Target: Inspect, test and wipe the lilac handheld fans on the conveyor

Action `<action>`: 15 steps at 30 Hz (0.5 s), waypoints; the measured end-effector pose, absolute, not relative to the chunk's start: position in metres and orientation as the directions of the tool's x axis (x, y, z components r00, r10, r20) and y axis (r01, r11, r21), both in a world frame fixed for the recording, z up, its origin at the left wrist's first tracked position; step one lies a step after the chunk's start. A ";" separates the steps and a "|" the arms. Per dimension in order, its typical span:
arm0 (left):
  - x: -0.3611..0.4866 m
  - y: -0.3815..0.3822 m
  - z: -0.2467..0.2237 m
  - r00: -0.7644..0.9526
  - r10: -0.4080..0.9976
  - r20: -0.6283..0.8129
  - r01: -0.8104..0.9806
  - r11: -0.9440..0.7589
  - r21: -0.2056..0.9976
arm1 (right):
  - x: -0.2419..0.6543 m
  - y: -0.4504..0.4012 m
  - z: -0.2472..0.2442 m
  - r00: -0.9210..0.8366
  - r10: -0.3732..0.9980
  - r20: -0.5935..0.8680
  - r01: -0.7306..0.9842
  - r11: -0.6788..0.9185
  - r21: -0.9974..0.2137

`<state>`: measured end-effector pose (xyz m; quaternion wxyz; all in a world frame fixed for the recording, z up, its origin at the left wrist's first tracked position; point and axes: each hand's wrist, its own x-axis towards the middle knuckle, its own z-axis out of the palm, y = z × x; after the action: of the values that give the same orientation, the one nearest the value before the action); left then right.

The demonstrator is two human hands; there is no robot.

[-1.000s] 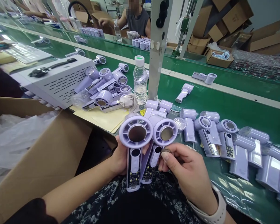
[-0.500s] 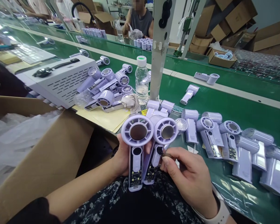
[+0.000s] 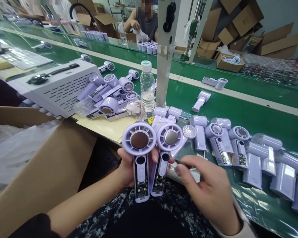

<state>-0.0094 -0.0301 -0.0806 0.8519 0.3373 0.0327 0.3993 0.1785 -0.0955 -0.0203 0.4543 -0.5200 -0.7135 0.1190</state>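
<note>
My left hand (image 3: 126,165) is wrapped round two lilac handheld fans, held upright side by side over my lap. The left fan (image 3: 139,140) has a brownish round centre; the right fan (image 3: 171,137) has a silvery one. Circuit boards show in both handles. Just right of the right fan's handle is my right hand (image 3: 206,185), thumb and forefinger pinched round a small dark thing (image 3: 180,162), too blurred to name. Behind the held fans, more lilac fans (image 3: 200,132) lie on the green table.
A water bottle (image 3: 147,86) stands by a metal post (image 3: 164,59). A vented white box (image 3: 62,86) and a fan pile (image 3: 109,92) are left. An open carton (image 3: 52,158) with plastic bags stands lower left. Across the table sits a person (image 3: 145,23).
My right hand has moved slightly right, away from the right fan's handle. The right fan stands more upright. The view has shifted a little.
</note>
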 end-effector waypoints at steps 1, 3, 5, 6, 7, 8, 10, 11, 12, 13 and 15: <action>-0.011 -0.029 -0.079 0.694 0.689 0.206 -0.649 0.477 0.593 | 0.188 -0.094 -0.025 -0.012 0.878 0.479 0.675 0.360 -0.644; -0.013 -0.026 -0.076 0.695 0.690 0.204 -0.652 0.485 0.583 | 0.207 -0.089 -0.039 0.045 0.945 0.323 0.820 0.150 -0.553; -0.013 -0.022 -0.073 0.674 0.709 0.208 -0.667 0.464 0.583 | 0.219 -0.082 -0.056 0.098 0.982 0.162 0.945 -0.041 -0.326; -0.013 -0.021 -0.071 0.665 0.719 0.203 -0.670 0.453 0.588 | 0.221 -0.078 -0.064 0.117 0.986 0.117 0.972 -0.090 -0.218; -0.013 -0.020 -0.070 0.658 0.727 0.196 -0.669 0.444 0.596 | 0.221 -0.074 -0.069 0.128 0.987 0.097 0.983 -0.113 -0.146; -0.013 -0.019 -0.068 0.651 0.736 0.185 -0.664 0.434 0.609 | 0.219 -0.071 -0.072 0.134 0.986 0.095 0.986 -0.123 -0.112; -0.012 -0.020 -0.064 0.638 0.752 0.165 -0.639 0.398 0.658 | 0.209 -0.070 -0.068 0.154 0.968 0.196 0.980 -0.124 -0.154; -0.012 -0.020 -0.062 0.630 0.759 0.166 -0.623 0.366 0.691 | 0.203 -0.071 -0.061 0.170 0.941 0.291 0.971 -0.110 -0.213; -0.011 -0.021 -0.061 0.617 0.768 0.172 -0.606 0.325 0.726 | 0.196 -0.073 -0.052 0.187 0.903 0.388 0.951 -0.067 -0.301; -0.010 -0.022 -0.060 0.602 0.775 0.191 -0.594 0.275 0.756 | 0.190 -0.076 -0.043 0.199 0.864 0.463 0.913 0.008 -0.408; -0.008 -0.024 -0.060 0.560 0.789 0.255 -0.598 0.171 0.783 | 0.176 -0.080 -0.026 0.196 0.842 0.503 0.772 0.184 -0.609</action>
<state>-0.0080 -0.0236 -0.0604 0.7580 0.4530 0.1052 0.4574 0.1764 -0.0801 -0.0257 0.4378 -0.6374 -0.6329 0.0401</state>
